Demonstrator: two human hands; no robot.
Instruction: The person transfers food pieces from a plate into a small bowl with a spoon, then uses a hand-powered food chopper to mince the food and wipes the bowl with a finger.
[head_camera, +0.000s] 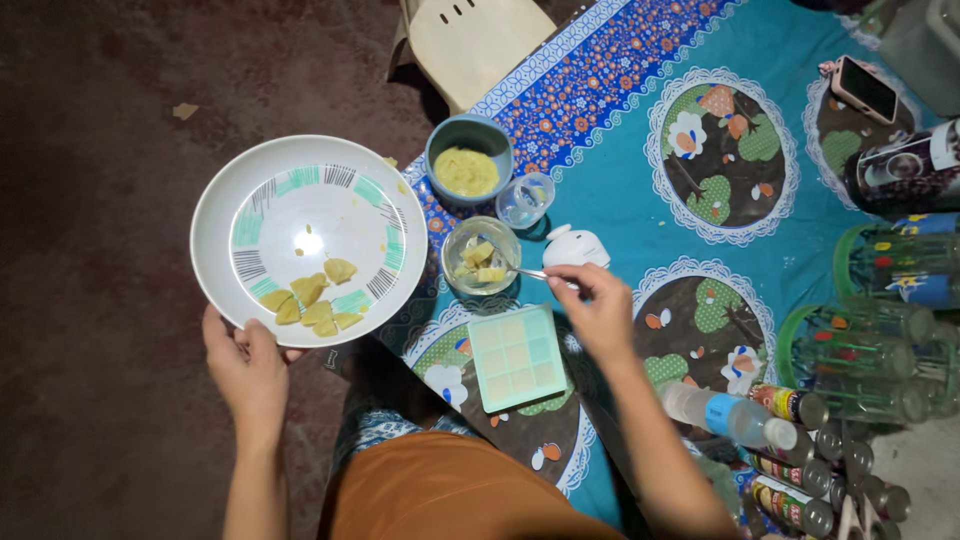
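Note:
My left hand (247, 368) grips the near rim of a white plate (262, 180) with green and black markings, held out past the table edge. Several yellow food pieces (312, 301) lie on its near side. My right hand (598, 308) holds the handle of a metal spoon (528, 272), whose tip rests in a small glass bowl (453, 242) of yellow chunks. A pale green lidded ice cube tray (517, 357) lies just in front of that bowl, left of my right hand.
A blue bowl of yellow mash (468, 168), a small clear cup (526, 199) and a white lid-like object (574, 246) sit nearby on the patterned blue tablecloth (610, 170). Glasses, bottles (728, 414) and a phone (865, 89) crowd the right side. A cream plastic stool (470, 40) stands beyond.

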